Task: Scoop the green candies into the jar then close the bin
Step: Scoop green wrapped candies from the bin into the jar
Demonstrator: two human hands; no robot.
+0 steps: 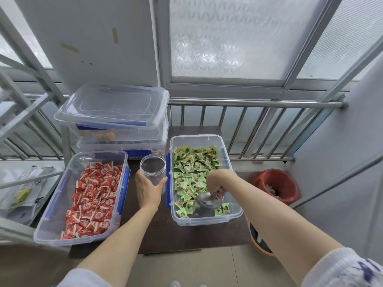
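Observation:
A clear open bin (207, 221) on the right of the dark table holds wrapped green candies (193, 165). My right hand (216, 182) is inside it, gripping a metal scoop (205, 201) whose bowl rests low among the candies near the front. A clear lidless jar (153, 167) stands upright between the two bins, and my left hand (148, 190) is wrapped around its near side. The jar looks empty. Clear lids (116, 106) lie on top of the stacked bins at the back left.
An open bin of red candies (91, 195) sits at the left. Stacked clear bins (122, 139) stand behind it. A red-lined waste basket (276, 186) is on the floor at the right, a metal railing (257, 104) behind, a metal shelf (24, 179) at far left.

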